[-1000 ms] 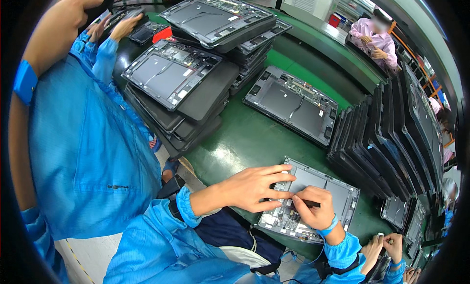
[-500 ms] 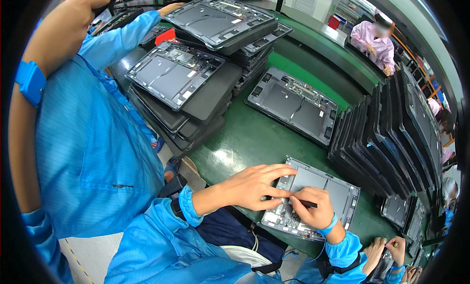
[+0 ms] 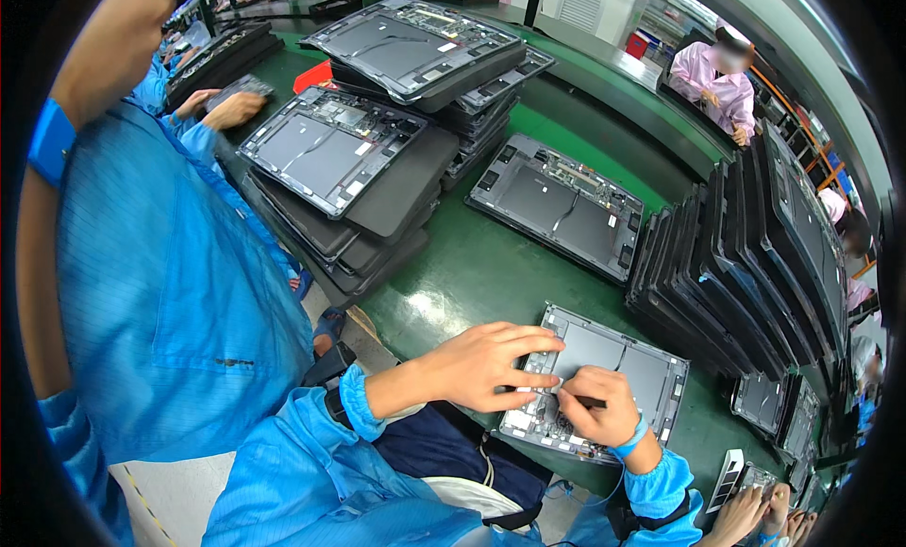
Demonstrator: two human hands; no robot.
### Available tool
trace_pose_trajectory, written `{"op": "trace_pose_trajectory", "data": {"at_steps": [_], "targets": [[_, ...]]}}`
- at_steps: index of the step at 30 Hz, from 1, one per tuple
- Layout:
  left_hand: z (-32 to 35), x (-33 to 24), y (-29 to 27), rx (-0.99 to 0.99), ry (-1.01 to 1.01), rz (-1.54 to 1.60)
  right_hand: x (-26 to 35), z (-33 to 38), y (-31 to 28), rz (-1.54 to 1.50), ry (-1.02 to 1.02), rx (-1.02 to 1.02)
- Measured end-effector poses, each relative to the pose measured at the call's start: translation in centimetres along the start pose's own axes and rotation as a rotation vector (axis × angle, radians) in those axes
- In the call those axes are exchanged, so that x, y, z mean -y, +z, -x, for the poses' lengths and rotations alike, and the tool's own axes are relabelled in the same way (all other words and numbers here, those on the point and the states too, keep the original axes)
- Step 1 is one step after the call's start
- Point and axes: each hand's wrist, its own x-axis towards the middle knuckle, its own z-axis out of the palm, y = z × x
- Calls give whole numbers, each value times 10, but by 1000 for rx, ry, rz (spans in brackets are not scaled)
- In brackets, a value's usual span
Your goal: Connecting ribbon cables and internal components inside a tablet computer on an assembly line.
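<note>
An opened tablet lies on the green table before me, its flat dark batteries and circuit board exposed. My left hand rests on its left part, with fingers spread and fingertips on the inner parts. Close beside those fingertips, my right hand pinches a thin dark pen-like tool. The tool's lower end is hidden by my fingers, at the board area. A blue band circles my right wrist.
Behind lies another opened tablet. Stacks of tablets stand at left, back left and right, the right one leaning. A co-worker in blue stands at left. Another person's hands work at lower right.
My left fingers have shifted slightly on the tablet; my right hand stays nearby with the tool. At upper left, another person's hand has left the stack. A white object now shows at lower right.
</note>
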Motion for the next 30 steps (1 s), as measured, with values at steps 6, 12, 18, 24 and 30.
{"op": "trace_pose_trajectory", "data": {"at_steps": [6, 12, 18, 24, 30], "targets": [[5, -13, -6, 0, 25, 27, 1, 8, -6, 41, 34, -23], [1, -10, -7, -4, 37, 26, 2, 20, -12, -37, 148, -30], [5, -12, -8, -6, 31, -1, 3, 17, -12, 59, 128, -48], [6, -11, -5, -53, 20, 120, 5, 23, -13, 76, 185, -66], [9, -12, -3, -4, 9, 69, 7, 22, -12, 46, 194, -76]]}}
